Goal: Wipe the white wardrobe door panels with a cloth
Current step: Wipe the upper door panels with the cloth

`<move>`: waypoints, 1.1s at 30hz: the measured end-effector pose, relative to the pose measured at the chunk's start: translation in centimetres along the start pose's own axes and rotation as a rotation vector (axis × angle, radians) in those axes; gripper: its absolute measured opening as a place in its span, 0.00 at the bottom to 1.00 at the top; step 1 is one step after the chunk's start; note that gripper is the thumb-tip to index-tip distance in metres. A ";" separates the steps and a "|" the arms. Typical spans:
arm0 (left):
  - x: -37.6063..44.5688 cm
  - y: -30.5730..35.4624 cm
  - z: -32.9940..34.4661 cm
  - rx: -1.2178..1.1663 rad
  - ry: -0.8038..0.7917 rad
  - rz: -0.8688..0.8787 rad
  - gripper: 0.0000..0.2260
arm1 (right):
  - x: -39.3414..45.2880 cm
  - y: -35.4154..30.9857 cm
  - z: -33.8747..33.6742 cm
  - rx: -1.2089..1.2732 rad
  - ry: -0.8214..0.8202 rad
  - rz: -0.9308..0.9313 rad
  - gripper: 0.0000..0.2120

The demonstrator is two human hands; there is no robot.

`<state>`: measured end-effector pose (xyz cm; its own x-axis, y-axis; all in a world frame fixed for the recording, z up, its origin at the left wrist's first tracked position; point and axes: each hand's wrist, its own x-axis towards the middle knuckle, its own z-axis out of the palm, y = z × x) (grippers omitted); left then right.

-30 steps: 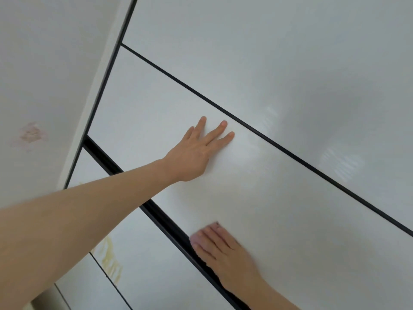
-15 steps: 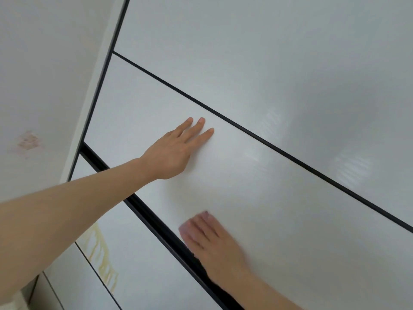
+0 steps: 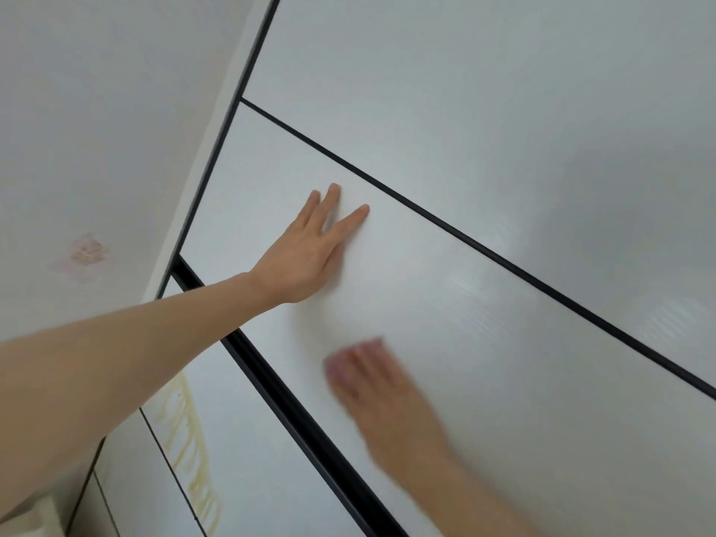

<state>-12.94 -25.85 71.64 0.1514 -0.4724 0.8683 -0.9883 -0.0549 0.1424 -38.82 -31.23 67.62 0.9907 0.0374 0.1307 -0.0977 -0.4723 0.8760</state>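
With your left hand (image 3: 306, 257) flat and spread at frame centre on the panel (image 3: 503, 343), and your right hand (image 3: 387, 397) pressing the pink cloth (image 3: 348, 362) flat below it, excess pressure could slide the cloth from under your fingers.

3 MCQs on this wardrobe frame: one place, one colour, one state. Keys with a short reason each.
1. The left hand rests on:
A. the white door panel
B. the wall
C. the black gap

2. The cloth under the right hand looks:
A. blue
B. pink
C. green

3. The left hand's fingers are:
A. curled in a fist
B. pinching the cloth
C. straight, flat on the panel

Key: 1 A, palm lies on the panel; 2 B, pink edge shows past the blurred fingertips; 3 C, fingers extended against the surface.
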 end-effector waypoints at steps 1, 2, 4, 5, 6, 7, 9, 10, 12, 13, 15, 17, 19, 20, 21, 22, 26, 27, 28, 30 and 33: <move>-0.1 -0.9 0.1 -0.002 -0.002 0.008 0.25 | -0.1 -2.0 1.1 -0.004 -0.062 -0.079 0.34; 0.0 -2.1 0.1 -0.006 0.015 0.026 0.24 | 0.5 -2.8 2.0 0.002 -0.080 -0.089 0.32; 0.3 -3.9 0.0 -0.008 0.068 0.105 0.23 | 2.3 -1.9 1.6 0.031 -0.024 -0.028 0.30; 0.7 -4.8 -0.2 -0.024 0.093 0.137 0.23 | 3.6 -0.2 0.6 0.004 0.039 0.043 0.30; 1.4 -6.1 -0.4 -0.035 0.119 0.157 0.23 | 5.6 2.3 -0.5 -0.042 0.123 0.153 0.30; 1.6 -6.6 -0.6 -0.046 0.146 0.163 0.23 | 6.7 5.2 -1.8 -0.055 0.206 0.293 0.29; 2.3 -8.3 -0.5 -0.053 0.192 0.149 0.22 | 8.9 11.1 -4.5 -0.112 0.347 0.569 0.26; 2.7 -9.1 -0.3 -0.055 0.197 0.139 0.22 | 9.5 12.7 -5.2 -0.157 0.367 0.655 0.26; 3.1 -10.6 0.2 -0.065 0.176 0.131 0.22 | 10.5 11.3 -4.8 -0.175 0.318 0.613 0.28; 3.2 -11.2 0.3 -0.066 0.167 0.138 0.21 | 10.5 8.2 -3.4 -0.150 0.279 0.508 0.30; 3.4 -12.0 0.5 -0.051 0.182 0.171 0.21 | 9.3 0.5 1.9 -0.098 0.142 0.211 0.30; 3.5 -12.4 0.4 -0.050 0.196 0.199 0.20 | 8.3 -5.3 4.8 -0.055 0.014 0.072 0.26; 3.6 -13.1 0.1 -0.055 0.191 0.225 0.20 | 8.5 -6.1 4.7 -0.041 0.005 -0.032 0.25; 3.6 -13.5 0.0 -0.055 0.189 0.237 0.20 | 8.8 -4.9 3.6 -0.007 0.000 -0.024 0.26; 3.6 -13.8 0.0 -0.057 0.183 0.250 0.20 | 9.4 -2.8 2.5 -0.003 0.032 0.035 0.29; 3.6 -14.3 -0.1 -0.060 0.176 0.266 0.20 | 10.3 0.2 1.2 -0.038 0.103 0.127 0.32; 3.8 -15.2 -0.1 -0.126 0.187 0.274 0.20 | 13.3 11.0 -4.9 -0.137 0.263 0.625 0.25; 3.7 -15.4 0.0 -0.149 0.183 0.263 0.20 | 14.0 11.8 -5.0 -0.130 0.298 0.685 0.23; 3.5 -15.7 0.1 -0.160 0.175 0.259 0.21 | 14.8 11.1 -4.6 -0.129 0.306 0.676 0.24; 3.3 -16.3 0.3 -0.153 0.160 0.272 0.21 | 15.7 6.0 -1.6 -0.097 0.227 0.454 0.32; 3.4 -17.5 0.3 -0.103 0.160 0.273 0.21 | 15.6 -5.1 4.0 0.016 0.049 0.077 0.28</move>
<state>4.87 -26.71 71.96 -0.1098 -0.3129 0.9434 -0.9868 0.1481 -0.0657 -22.48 -31.80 63.32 0.9746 0.0430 0.2199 -0.1714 -0.4891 0.8552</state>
